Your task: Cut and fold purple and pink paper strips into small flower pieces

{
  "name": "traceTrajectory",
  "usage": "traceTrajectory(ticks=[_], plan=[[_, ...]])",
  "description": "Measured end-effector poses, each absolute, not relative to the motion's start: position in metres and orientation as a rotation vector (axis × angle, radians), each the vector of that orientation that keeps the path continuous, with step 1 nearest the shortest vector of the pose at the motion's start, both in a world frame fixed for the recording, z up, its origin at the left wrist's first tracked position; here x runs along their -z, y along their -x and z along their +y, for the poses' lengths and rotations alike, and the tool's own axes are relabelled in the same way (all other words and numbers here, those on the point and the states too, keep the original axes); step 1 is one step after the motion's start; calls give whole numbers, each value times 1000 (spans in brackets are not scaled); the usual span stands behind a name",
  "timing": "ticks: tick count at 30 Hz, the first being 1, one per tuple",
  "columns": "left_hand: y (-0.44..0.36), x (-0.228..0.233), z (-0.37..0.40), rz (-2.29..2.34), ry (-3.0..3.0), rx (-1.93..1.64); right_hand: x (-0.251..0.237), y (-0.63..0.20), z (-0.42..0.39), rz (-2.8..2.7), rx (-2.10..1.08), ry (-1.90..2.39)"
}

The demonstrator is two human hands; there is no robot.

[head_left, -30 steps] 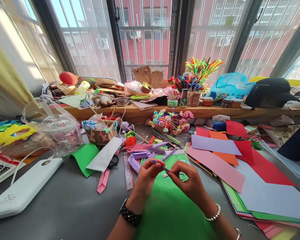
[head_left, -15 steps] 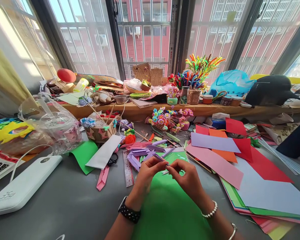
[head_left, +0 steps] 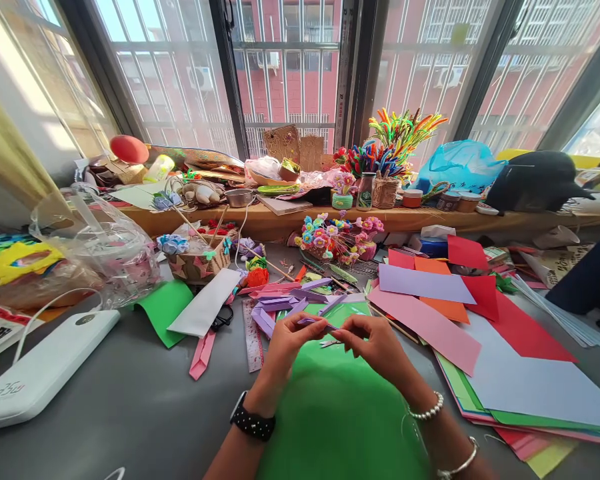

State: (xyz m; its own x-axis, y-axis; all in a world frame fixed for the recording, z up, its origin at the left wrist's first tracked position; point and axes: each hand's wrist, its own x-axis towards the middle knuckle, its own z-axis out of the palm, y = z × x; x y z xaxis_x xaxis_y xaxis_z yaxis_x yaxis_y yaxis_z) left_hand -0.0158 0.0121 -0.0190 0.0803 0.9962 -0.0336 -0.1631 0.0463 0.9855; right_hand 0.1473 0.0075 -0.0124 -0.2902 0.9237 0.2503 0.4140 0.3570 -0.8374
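Between both hands is a narrow folded purple paper strip (head_left: 307,321), mostly covered by fingers. My left hand (head_left: 295,340) pinches its left end, and my right hand (head_left: 367,340) pinches the right end. Just beyond them lies a loose pile of folded purple paper strips (head_left: 265,320). A pair of scissors (head_left: 330,343) shows partly behind the fingers, on the green mat (head_left: 340,413) below. To the left of my left hand are a ruler (head_left: 253,340), a folded pink strip (head_left: 202,355) and black-handled scissors (head_left: 223,317).
Coloured paper sheets (head_left: 540,390) are stacked at the right. On the left lie a white power bank (head_left: 50,370), a green sheet (head_left: 165,310) and a white folded paper (head_left: 205,303). A decorated basket (head_left: 195,263) and pipe-cleaner flowers (head_left: 325,237) stand at the back.
The purple strip is now held flatter, and my hands have moved slightly apart. The view has shifted a little, so the table items appear slightly to the left.
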Motion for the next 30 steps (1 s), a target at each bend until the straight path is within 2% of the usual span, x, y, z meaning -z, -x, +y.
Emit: traceTrajectory(ticks=[7, 13, 20, 30], plan=[[24, 16, 10, 1130, -1813, -865, 8, -170, 10, -2233, -759, 1078], [25, 21, 12, 1122, -2150, -893, 15, -159, 8, -2242, -554, 1091], [31, 22, 15, 1178, -2207, -1034, 16, -159, 12, -2213, -497, 1123], [39, 26, 25, 1243, -2231, -976, 24, -162, 20, -2097, -575, 1200]])
